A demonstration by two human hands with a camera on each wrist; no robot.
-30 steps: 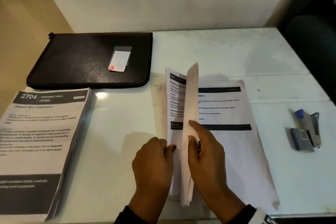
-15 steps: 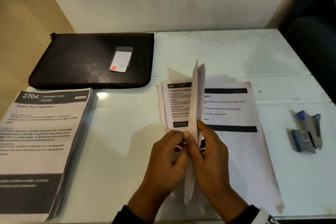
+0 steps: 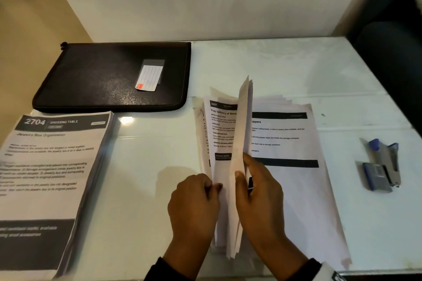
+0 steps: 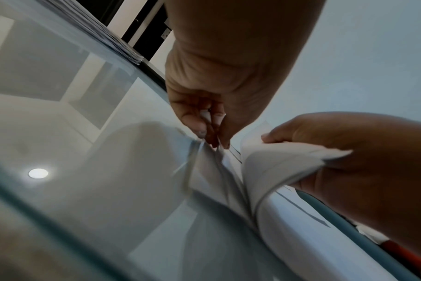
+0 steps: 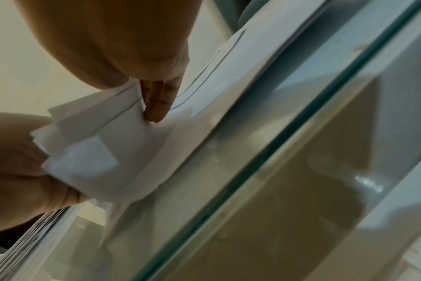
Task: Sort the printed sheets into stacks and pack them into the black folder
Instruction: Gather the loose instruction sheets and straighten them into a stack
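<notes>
1. Head view: your left hand (image 3: 194, 201) now pinches the near edge of the turned pages (image 3: 222, 134), where half a second ago it pressed against your right hand (image 3: 260, 191). Your right hand's grip is clamped on the upright sheaf (image 3: 243, 125), thumb in front. Both rise from the loose pile (image 3: 296, 166) on the tabletop (image 3: 274, 64). I judge sorting is still mid-way. The black folder (image 3: 109, 77) lies closed at the back left; its contents cannot be seen. A finished stack (image 3: 52, 166) sits in front of it, a stapler (image 3: 383, 164) far right.
2. Left wrist view: your left fingertips (image 4: 195, 121) nip a few page edges together.
3. Right wrist view: your right fingers (image 5: 156, 102) press behind the bent sheaf.
</notes>
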